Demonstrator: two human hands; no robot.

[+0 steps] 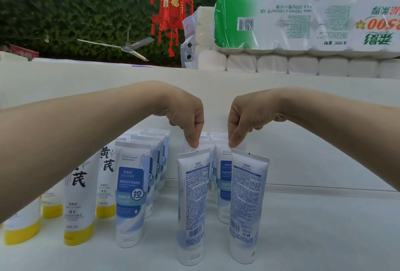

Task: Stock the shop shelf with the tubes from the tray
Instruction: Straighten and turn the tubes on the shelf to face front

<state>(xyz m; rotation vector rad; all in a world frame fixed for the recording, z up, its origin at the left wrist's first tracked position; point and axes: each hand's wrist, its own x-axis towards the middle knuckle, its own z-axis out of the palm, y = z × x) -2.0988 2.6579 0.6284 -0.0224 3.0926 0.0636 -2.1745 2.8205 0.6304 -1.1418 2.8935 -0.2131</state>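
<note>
Left hand [186, 117] pinches left tube [192, 201], right hand [244, 119] pinches right tube [246, 201], both upright.

Bright, even light fills the view; the shelf [313, 227] below the lantern [171, 8] looks washed pale, with only faint shadows under the tubes [129, 190]. The leaves [65, 6] behind the lantern are dim. Wide-angle bending bows the shelf edge under the lantern and stretches the forearms [65, 141]. The plastic wrap [303, 21] right of the lantern glints; small print is soft
</note>
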